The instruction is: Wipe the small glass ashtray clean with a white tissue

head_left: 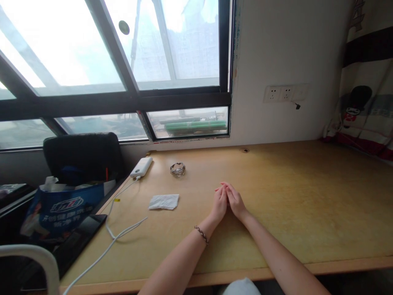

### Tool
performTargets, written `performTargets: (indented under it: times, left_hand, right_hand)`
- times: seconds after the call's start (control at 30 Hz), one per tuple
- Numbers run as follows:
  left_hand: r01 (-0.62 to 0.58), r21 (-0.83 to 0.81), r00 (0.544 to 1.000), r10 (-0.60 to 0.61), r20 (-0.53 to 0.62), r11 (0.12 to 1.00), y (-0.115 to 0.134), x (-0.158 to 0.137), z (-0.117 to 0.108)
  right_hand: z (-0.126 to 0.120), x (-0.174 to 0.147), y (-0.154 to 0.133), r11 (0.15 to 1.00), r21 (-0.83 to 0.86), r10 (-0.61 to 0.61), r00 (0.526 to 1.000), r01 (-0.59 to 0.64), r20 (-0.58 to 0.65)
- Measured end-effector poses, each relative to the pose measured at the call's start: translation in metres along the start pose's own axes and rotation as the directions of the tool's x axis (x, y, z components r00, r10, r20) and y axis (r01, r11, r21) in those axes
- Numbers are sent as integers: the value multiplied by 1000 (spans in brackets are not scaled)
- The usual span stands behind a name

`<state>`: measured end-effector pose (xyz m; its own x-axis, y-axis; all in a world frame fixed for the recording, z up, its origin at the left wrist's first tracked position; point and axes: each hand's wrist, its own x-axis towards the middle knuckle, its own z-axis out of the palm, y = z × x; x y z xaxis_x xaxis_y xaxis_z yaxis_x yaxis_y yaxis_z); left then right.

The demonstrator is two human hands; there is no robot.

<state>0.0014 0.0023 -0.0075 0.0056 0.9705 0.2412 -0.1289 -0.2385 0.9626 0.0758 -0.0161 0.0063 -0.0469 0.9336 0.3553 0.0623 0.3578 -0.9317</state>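
The left hand [219, 205] and right hand [236, 201] press together, palms hidden so I cannot tell whether they grasp anything, while the tissue [163, 202] at their nine o'clock and shiny round object [177, 172] at ten lie untouched, handling apparently not begun.

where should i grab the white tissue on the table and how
Probably pinch the right edge of the white tissue, coming in low from the right with the left hand. It lies flat on the table, thin and offering little height to grip, and that edge faces the hand across bare tabletop.
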Motion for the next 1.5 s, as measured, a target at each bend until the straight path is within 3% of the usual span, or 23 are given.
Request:
performTargets:
  times: [0.43, 0.8, 1.03, 1.13, 1.2, 1.3, 1.4, 1.5]
  left_hand:
    - [21, 10, 999, -21, 49, 1000, 3, 0, 1]
    - [-53, 118, 993, 40, 110, 992, 7, -3, 2]
    - [-89, 170, 989, 67, 132, 981, 7, -4, 3]
    - [-171, 281, 970, 112, 214, 944, 12, -6, -1]
    - [-255, 445, 947, 129, 294, 858, 20, -5, -7]
    - [-292, 765, 949, 74, 306, 574, 35, 2, -22]
    - [-132, 954, 991, 17, 132, 269, 51, 14, -42]
    - [115, 990, 993, -25, -114, 84, 59, 24, -64]
  right_hand:
    - [-1, 1, 8, 999, -22, 34, 998, -35, -57]
    - [-2, 4, 12, 998, 30, 59, 994, -56, -92]
    - [-2, 3, 12, 997, -63, 37, 994, -44, -107]
    - [-4, 3, 12, 989, -150, -20, 987, -4, -157]
    - [-7, 4, 14, 979, -201, -26, 978, -16, -209]
    - [-14, 6, 19, 979, -174, 53, 957, -106, -285]
    - [-19, 8, 24, 978, -95, 139, 925, -184, -354]
    - [-20, 9, 27, 974, -65, 177, 910, -216, -375]
